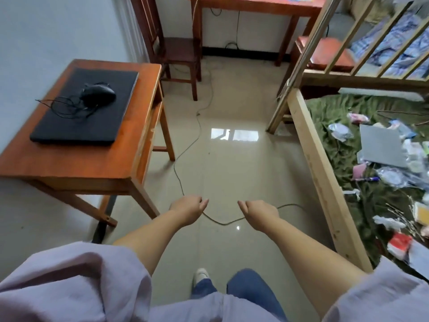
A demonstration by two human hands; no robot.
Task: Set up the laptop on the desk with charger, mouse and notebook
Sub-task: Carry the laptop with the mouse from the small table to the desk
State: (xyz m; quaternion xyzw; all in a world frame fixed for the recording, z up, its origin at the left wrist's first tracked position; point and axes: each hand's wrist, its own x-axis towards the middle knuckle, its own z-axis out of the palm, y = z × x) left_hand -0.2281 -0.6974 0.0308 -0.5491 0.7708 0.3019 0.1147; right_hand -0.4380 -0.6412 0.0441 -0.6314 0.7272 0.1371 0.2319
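Both hands, left (189,209) and right (261,213), hang empty with fingers loosely curled. The shut laptop (86,105), mouse (98,95) atop, waits on the counter (76,163). Lift the mouse off first, then open the lid.

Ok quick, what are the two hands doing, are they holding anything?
Left hand: loosely curled, holding nothing, out over the floor.
Right hand: loosely curled, holding nothing too.

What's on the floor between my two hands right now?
In the head view, only a thin cable on bare floor tiles runs between the left hand and right hand; neither holds anything.
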